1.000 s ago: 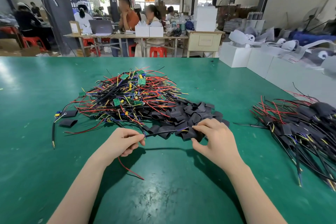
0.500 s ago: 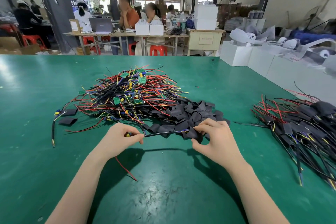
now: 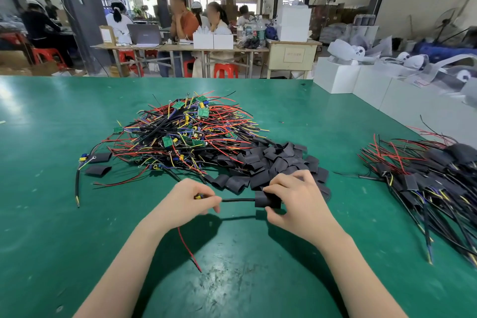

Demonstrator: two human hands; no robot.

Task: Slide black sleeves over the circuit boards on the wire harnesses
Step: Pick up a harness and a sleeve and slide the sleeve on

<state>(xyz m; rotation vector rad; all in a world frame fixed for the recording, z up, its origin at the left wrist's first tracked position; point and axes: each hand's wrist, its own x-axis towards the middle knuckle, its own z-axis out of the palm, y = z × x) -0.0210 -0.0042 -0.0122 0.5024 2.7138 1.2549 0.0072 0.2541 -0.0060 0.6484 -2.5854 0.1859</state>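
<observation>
Fingers (image 3: 277,186): 1 sleeve (image 3: 267,200), 1 harness (image 3: 237,200)

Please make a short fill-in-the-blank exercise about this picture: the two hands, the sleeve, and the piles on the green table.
1. The right hand holds a black sleeve threaded on a black ____.
2. A thin ____ wire hangs below the left hand.
3. The pile of unfinished harnesses shows small circuit boards coloured ____.
4. The harnesses already sleeved lie on the person's ____ side of the table.

Missing words: cable; red; green; right
</observation>
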